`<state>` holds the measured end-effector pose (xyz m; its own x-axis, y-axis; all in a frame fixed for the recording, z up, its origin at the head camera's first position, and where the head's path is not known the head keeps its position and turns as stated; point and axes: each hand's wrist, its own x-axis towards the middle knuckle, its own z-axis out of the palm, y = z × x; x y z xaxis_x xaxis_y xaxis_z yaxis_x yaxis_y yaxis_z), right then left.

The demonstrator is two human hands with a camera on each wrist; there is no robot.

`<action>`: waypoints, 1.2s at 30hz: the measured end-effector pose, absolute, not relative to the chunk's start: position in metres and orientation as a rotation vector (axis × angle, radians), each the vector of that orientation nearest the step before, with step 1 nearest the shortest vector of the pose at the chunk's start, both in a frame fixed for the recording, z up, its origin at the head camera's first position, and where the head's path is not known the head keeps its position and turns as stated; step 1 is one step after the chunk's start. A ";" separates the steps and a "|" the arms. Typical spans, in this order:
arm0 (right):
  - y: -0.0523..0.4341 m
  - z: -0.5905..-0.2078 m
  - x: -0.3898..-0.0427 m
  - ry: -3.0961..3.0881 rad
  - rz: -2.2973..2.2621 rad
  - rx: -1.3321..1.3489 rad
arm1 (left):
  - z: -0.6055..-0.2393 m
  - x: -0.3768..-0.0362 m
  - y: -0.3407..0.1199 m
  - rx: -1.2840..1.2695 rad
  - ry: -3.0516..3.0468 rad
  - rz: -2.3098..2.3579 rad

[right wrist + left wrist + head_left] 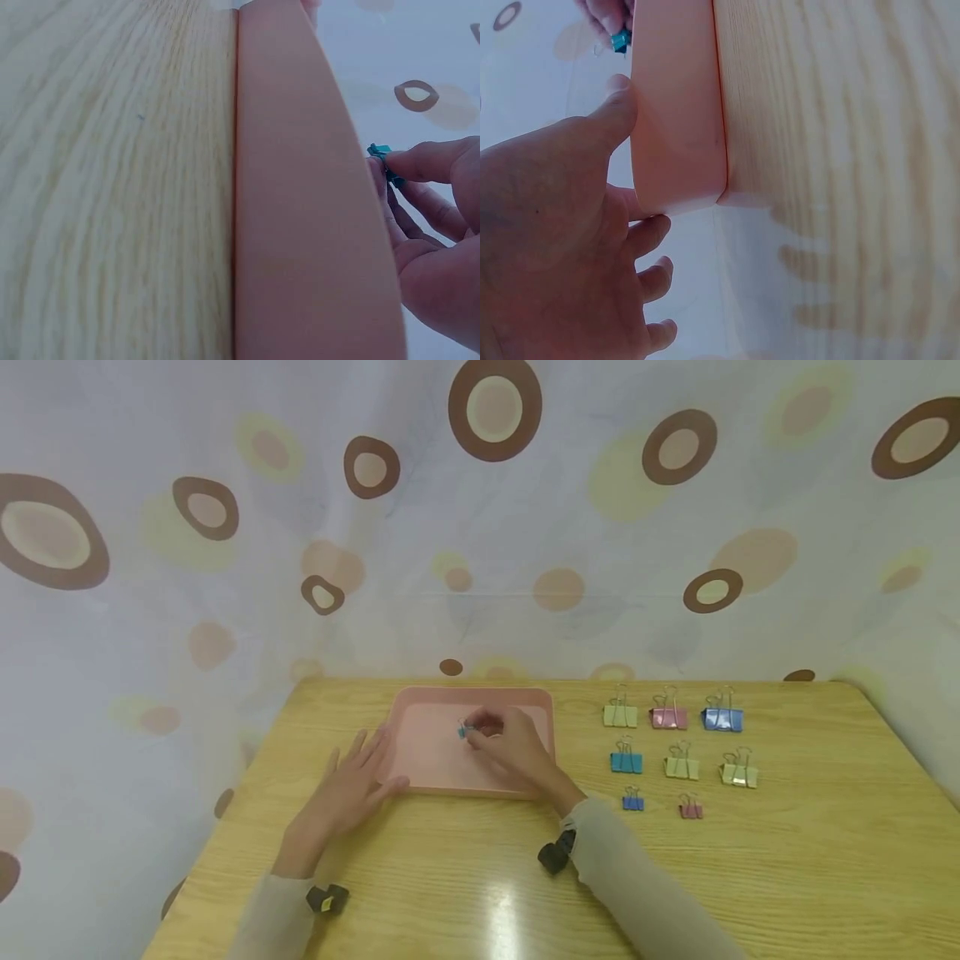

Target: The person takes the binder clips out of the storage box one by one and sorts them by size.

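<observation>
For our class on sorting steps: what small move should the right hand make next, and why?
Probably lower and release: the right hand pinches a small teal binder clip above the pink tray, which the left hand steadies at its edge.

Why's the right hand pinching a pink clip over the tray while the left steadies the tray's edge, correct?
Not quite: the clip is teal, not pink, as the right wrist view shows. The right hand does pinch it over the tray, and the left hand rests against its edge.

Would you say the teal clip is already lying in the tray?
Not yet: the right hand pinches the clip above the tray.
</observation>
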<state>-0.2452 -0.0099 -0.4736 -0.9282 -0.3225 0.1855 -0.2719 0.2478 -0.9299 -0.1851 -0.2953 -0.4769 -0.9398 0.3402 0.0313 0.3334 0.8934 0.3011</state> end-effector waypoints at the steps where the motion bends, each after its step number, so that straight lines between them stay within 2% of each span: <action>1: -0.007 -0.472 -0.243 2.450 -1.803 -0.579 | -0.476 -0.185 -0.295 0.538 3.035 0.468; 11: 0.016 -0.461 -0.223 2.303 -1.905 -0.652 | -0.477 -0.184 -0.297 0.522 3.035 0.451; 21: 0.035 -0.463 -0.196 2.348 -1.900 -0.626 | -0.475 -0.183 -0.293 0.525 3.030 0.467; 36: 0.079 -0.460 -0.175 2.278 -2.007 -0.580 | -0.474 -0.182 -0.293 0.540 3.047 0.476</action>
<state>-0.1749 0.0788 -0.4603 -0.9284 -0.3090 0.2063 -0.2436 0.0871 -0.9659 -0.1822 -0.2928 -0.4739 -0.9404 0.3375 0.0424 0.3343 0.8943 0.2974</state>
